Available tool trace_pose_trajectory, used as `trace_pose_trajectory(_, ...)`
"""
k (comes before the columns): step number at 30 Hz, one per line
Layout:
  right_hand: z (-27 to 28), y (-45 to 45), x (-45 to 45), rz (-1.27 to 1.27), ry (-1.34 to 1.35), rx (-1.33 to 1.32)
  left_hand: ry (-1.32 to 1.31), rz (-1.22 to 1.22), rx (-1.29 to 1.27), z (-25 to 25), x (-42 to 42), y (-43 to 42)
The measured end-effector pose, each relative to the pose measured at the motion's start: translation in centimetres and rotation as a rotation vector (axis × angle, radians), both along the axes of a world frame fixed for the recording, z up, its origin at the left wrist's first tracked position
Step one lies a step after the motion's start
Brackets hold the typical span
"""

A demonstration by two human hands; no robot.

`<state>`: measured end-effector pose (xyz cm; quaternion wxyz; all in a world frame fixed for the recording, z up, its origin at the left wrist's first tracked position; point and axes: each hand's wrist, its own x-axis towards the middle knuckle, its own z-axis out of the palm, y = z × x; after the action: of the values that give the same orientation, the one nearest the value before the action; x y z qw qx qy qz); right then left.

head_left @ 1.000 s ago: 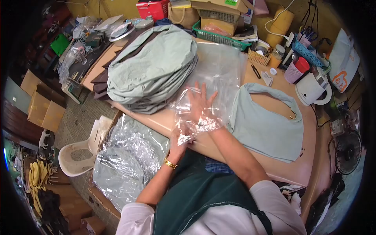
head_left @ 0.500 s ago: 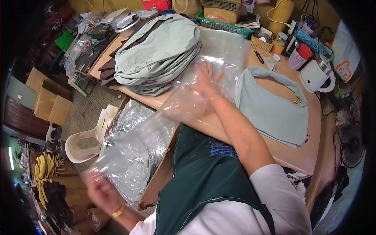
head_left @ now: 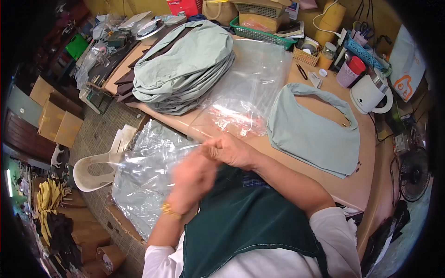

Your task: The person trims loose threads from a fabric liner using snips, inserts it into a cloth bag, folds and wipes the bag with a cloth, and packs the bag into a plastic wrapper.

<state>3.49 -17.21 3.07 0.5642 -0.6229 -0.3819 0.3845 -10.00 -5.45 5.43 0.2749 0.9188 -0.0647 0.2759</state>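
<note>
Both hands are together in front of the dark green apron, at the table's near edge. My right hand [head_left: 230,150] is closed, its thumb and fingers pinching the edge of a clear plastic bag [head_left: 155,160]. Close beside it, my left hand [head_left: 192,178], with a gold bracelet at the wrist, is blurred by motion but looks curled on the same bag. The bag trails left above a carton of plastic-wrapped pale cloth [head_left: 132,201]. More clear plastic bags [head_left: 252,69] lie flat on the table. To their right rests a pale green cloth bag [head_left: 308,132].
A pile of pale green cloth bags [head_left: 181,69] stands at the table's left. At the back right are a white kettle [head_left: 368,95], a pink cup [head_left: 346,75] and black snips [head_left: 301,71]. A white plastic chair [head_left: 95,173] stands left of the carton.
My left hand has come up and right from the lower left. My right hand has lifted off the flat plastic bags and moved toward my body, so both hands now meet.
</note>
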Motion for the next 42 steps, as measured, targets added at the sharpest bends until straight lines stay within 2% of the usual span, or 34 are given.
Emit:
trace_pose_trajectory(1,-0.4,-0.8,0.6,-0.006,-0.040,-0.061,0.281,-0.036,0.107,-1.4,1.3,-1.9)
trace_pose_trajectory(3,-2.3,-3.1,1.7,-0.110,-0.001,0.005,0.366,-0.342,0.082,-0.5,3.0,-3.1)
trace_pose_trajectory(4,-2.7,-4.6,2.3,-0.204,0.078,0.033,0.361,-0.345,0.081,1.1,3.5,-3.4)
trace_pose_trajectory(6,-2.4,-7.0,2.9,-0.304,0.151,0.063,0.259,-0.209,-0.005,4.6,4.6,-3.4)
trace_pose_trajectory(7,-1.3,-8.2,2.7,-0.337,0.186,0.104,0.254,-0.215,-0.007,4.7,6.0,-2.8)
trace_pose_trajectory(9,-0.1,-11.0,2.6,-0.389,0.221,0.140,-0.082,-0.031,0.436,4.1,8.3,-1.0)
trace_pose_trajectory(11,0.3,-13.9,3.2,-0.472,0.114,0.208,0.553,-0.249,0.178,3.4,9.3,1.3)
trace_pose_trajectory(12,0.3,-16.1,3.9,-0.488,0.110,0.210,0.685,-0.255,0.137,3.5,9.6,2.0)
trace_pose_trajectory(14,0.1,-20.1,5.2,-0.626,-0.188,-0.100,0.687,-0.133,0.194,4.2,9.6,3.0)
trace_pose_trajectory(15,0.8,-20.6,5.1,-0.639,-0.184,-0.101,0.704,-0.031,0.212,4.2,9.8,3.2)
trace_pose_trajectory(16,2.5,-21.2,4.8,-0.729,-0.578,-0.379,0.705,-0.040,0.213,3.6,10.2,2.7)
trace_pose_trajectory(17,3.8,-21.6,4.5,-0.791,-0.974,-0.662,0.477,-0.103,0.150,2.6,10.8,2.0)
trace_pose_trajectory(18,4.6,-20.7,4.3,-0.841,-0.952,-0.470,0.247,-0.162,0.085,2.0,11.4,1.0)
trace_pose_trajectory(19,5.2,-18.8,3.8,-0.880,-0.926,-0.279,0.250,-0.224,0.020,1.9,11.8,-0.9)
trace_pose_trajectory(21,5.8,-14.4,2.9,-0.789,-0.966,0.007,0.335,-0.341,-0.182,1.0,12.2,-3.8)
trace_pose_trajectory(22,5.0,-13.4,3.2,-0.785,-0.965,0.010,0.336,-0.336,-0.182,1.3,12.3,-4.6)
trace_pose_trajectory(24,2.2,-11.7,4.1,-0.478,-0.825,-0.231,0.296,-0.272,-0.112,2.6,12.3,-5.1)
trace_pose_trajectory(25,1.9,-11.6,4.5,-0.472,-0.830,-0.224,0.291,-0.264,-0.109,2.9,12.2,-4.6)
trace_pose_trajectory(27,1.7,-11.6,5.3,-0.422,-0.458,-0.200,0.494,-0.209,0.017,3.3,11.8,-2.9)
trace_pose_trajectory(29,1.4,-11.3,5.4,-0.449,-0.516,-0.126,0.490,-0.178,0.040,1.6,12.0,-1.6)
trace_pose_trajectory(31,1.2,-10.9,5.3,-0.488,-0.565,-0.048,0.444,-0.174,-0.050,1.0,12.9,-0.9)
trace_pose_trajectory(32,1.2,-10.7,5.3,-0.520,-0.568,-0.073,0.628,-0.153,-0.285,1.1,12.9,-0.9)
trace_pose_trajectory(33,1.2,-10.6,5.4,-0.554,-0.573,-0.098,0.627,-0.146,-0.286,0.5,13.1,-0.7)
trace_pose_trajectory(35,0.4,-10.5,5.5,-0.587,-0.514,-0.083,0.554,-0.296,-0.663,-1.3,13.6,-0.4)
trace_pose_trajectory(36,0.0,-10.5,5.6,-0.625,-0.454,-0.072,0.553,-0.293,-0.665,-1.1,13.7,-0.7)
trace_pose_trajectory(38,-0.7,-10.5,5.9,-0.646,-0.460,-0.012,0.549,-0.249,-0.946,-0.6,14.0,-1.4)
trace_pose_trajectory(40,-1.3,-10.5,5.9,-0.670,-0.464,0.047,0.565,-0.258,-0.989,-1.1,14.2,-1.2)
trace_pose_trajectory(42,-1.7,-10.3,5.7,-0.683,-0.349,0.041,0.580,-0.267,-1.030,-1.7,14.4,-1.1)
